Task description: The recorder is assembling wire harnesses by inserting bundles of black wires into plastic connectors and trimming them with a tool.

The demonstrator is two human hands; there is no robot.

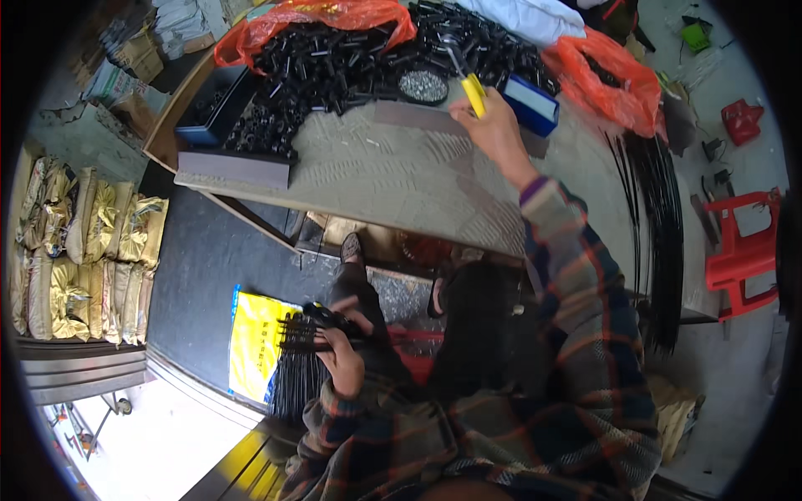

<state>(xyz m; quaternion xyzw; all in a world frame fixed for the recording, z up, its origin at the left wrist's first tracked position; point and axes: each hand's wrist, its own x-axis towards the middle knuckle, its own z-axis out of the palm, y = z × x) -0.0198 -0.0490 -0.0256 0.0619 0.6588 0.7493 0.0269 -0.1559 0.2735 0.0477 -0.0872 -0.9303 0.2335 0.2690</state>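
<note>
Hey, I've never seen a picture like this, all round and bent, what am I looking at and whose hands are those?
One picture, from a wide fisheye camera on a person's head, looking down, so straight edges curve. No machine here: the plaid-sleeved arms are the wearer's own. The right hand reaches out over the workbench, gripping a yellow-handled tool. The left hand, low by the lap, holds a bundle of thin black rods. On the bench lie a heap of small black parts on orange plastic bags, a round dish of small metal bits and a blue box. Long black rods hang at the right.
</note>
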